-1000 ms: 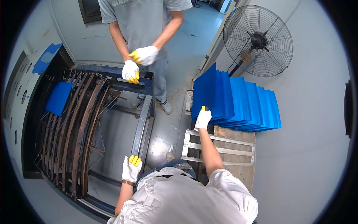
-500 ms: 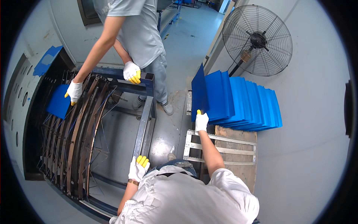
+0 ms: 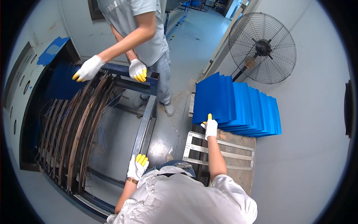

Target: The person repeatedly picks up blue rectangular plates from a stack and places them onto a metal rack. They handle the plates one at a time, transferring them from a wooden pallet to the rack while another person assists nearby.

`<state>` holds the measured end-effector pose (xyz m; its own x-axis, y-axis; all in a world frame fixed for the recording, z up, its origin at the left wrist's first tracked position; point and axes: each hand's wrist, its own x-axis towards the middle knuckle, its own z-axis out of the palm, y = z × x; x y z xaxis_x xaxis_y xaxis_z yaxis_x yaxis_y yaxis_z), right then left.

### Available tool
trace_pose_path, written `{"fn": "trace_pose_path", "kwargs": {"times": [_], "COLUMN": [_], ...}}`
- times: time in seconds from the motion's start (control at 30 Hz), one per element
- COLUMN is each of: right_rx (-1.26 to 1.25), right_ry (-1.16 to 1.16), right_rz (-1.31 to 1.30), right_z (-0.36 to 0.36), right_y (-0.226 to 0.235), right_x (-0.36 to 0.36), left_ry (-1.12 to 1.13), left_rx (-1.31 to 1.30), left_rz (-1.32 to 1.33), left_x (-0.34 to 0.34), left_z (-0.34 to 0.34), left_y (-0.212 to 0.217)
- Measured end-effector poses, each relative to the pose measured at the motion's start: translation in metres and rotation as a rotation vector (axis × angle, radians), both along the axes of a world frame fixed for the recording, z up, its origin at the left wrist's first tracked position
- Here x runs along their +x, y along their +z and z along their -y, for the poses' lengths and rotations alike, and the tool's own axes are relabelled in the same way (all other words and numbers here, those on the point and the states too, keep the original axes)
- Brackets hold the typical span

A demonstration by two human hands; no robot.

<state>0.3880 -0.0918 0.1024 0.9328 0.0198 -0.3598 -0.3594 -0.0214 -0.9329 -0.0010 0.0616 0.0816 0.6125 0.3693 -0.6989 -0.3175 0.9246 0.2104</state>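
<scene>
My right hand, in a white glove with yellow fingertips, pinches the near lower edge of the front blue sheet. That sheet leans against a row of similar upright blue sheets. My left hand, gloved alike, lies at the near end of a grey metal rail, its fingers bent over the edge. On the left stands a curved rack of brown strips and thin wires. A darker blue sheet sits at its far end, beside a co-worker's gloved hand.
The co-worker's other gloved hand rests on the frame's far corner. A pale slatted metal frame lies on a wooden board below the sheets. A caged fan stands at the back right. A perforated pale panel borders the rack.
The front sheet, earlier tilted apart at my right hand, now lies against the row. The co-worker's reaching hand has lifted away from the rack sheet. The rack's strips have shifted. My left hand stays put.
</scene>
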Motion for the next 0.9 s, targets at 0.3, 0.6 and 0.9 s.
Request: {"fn": "trace_pose_path", "kwargs": {"times": [0.3, 0.6, 0.9], "right_rx": [-0.137, -0.141, -0.113], "right_ry": [0.04, 0.103, 0.158], "right_rz": [0.098, -0.018, -0.009], "right_z": [0.004, 0.017, 0.023], "right_y": [-0.009, -0.016, -0.02], "right_x": [0.003, 0.016, 0.016], "left_ry": [0.016, 0.027, 0.006], "left_rx": [-0.007, -0.024, -0.03], "left_rz": [-0.009, 0.0, 0.029], "left_x": [-0.007, -0.01, -0.008], "left_z": [0.001, 0.006, 0.012], "left_y": [-0.004, -0.004, -0.012]}}
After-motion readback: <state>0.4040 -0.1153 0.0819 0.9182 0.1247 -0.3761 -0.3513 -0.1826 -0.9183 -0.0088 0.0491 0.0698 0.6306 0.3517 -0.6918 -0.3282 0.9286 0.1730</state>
